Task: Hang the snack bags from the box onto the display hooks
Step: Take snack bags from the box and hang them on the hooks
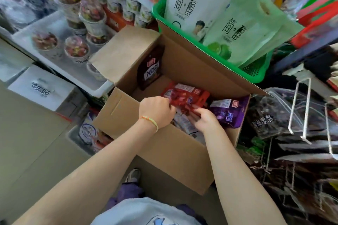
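An open cardboard box stands in front of me with snack bags inside. Both hands reach into it. My left hand grips the left edge of a red snack bag, and my right hand pinches its lower right side. A purple snack bag leans against the box's right wall. A dark brown bag stands against the far left flap. White wire display hooks jut out at the right, bare at their tips.
A green basket of pale bags sits behind the box. Shelves of cup noodles fill the left. Dark packets hang on the rack at the right. My shoe is below the box on the floor.
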